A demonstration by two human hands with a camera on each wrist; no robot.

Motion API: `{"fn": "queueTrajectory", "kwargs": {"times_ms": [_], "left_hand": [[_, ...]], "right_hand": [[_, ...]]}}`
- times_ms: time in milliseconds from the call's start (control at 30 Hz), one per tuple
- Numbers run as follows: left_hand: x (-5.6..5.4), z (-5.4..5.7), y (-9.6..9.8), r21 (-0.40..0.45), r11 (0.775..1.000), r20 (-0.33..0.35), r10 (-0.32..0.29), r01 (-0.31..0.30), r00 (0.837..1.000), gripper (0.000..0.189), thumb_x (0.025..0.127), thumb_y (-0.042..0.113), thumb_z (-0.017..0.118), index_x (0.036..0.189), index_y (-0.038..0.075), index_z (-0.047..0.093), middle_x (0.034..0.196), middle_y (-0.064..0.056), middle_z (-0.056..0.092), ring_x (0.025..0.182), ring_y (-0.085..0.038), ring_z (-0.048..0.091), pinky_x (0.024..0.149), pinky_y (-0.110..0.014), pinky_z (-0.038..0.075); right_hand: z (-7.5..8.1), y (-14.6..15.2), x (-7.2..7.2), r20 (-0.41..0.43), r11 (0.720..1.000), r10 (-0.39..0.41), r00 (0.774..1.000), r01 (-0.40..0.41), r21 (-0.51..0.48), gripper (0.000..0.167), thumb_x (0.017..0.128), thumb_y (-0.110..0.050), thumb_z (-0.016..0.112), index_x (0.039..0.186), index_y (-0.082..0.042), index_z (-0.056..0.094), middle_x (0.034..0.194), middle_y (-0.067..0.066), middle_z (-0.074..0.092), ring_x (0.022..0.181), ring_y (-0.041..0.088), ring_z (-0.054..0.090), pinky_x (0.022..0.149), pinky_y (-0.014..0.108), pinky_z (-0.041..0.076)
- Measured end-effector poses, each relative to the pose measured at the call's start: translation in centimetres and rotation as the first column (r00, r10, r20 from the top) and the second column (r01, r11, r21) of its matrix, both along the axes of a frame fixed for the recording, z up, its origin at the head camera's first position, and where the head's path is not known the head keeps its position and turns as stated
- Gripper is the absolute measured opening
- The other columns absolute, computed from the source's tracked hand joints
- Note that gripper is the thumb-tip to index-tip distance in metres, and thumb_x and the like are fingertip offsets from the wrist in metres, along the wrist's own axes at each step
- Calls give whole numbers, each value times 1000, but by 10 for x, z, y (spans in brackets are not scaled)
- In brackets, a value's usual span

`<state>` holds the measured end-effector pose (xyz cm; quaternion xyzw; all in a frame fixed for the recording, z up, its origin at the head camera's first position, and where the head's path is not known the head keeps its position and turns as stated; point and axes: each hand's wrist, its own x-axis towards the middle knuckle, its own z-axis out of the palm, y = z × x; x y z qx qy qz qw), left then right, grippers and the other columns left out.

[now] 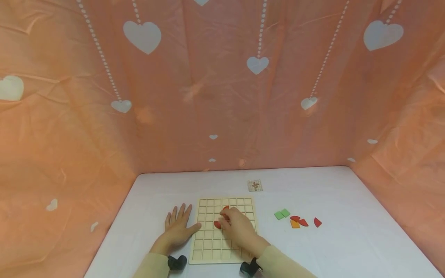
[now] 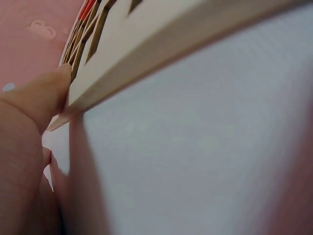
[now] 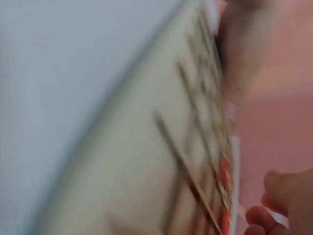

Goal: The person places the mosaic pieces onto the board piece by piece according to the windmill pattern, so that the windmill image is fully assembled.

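Red, flat, fan-shaped pieces [image 1: 217, 224] on pale wooden grid board [image 1: 207, 244]

Likely light, stiff; best pinched by thin edges. Spread flat at board's left, thumb on rim: left hand [image 1: 179, 229]. Bent-fingered over board: right hand [image 1: 241, 228], grip impossible to tell. Right of board: more red pieces [image 1: 318, 222], smooth-looking green square tiles [image 1: 279, 215], orange square tile [image 1: 295, 224].

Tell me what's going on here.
Someone is working at a gridded board. The left hand is spread beside it, thumb on its left edge; the right hand is over it, near red pieces; whether it holds one is hidden. Right of the board lie green tiles, an orange tile and loose red pieces; a small card beyond.
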<state>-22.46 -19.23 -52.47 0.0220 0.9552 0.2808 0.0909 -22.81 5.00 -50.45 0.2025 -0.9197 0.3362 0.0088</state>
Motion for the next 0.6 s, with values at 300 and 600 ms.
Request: {"fn": "queueTrajectory", "kwargs": {"times_ms": [300,600], "left_hand": [[0,2,1,13,1000,-2,3,-2,1000,88,91,55,58,154,7,20,160,-21,5,144,-42,-10,110,-57,-16],[-1,-1,-1,-5,1000,-21,-9,9,1000,88,91,54,58,153,4,22,159,-23,7,144,-43,-8,111,-57,-13]], "right_hand": [[13,92,-7,82,961,-245,966,253,-108,25,92,-22,68,115,-11,65,97,0,59,81,12,55,66,29,49],[11,192,-1,129,941,-337,933,339,9,33,92,-27,67,118,-7,64,101,5,61,87,19,57,67,31,49]]}}
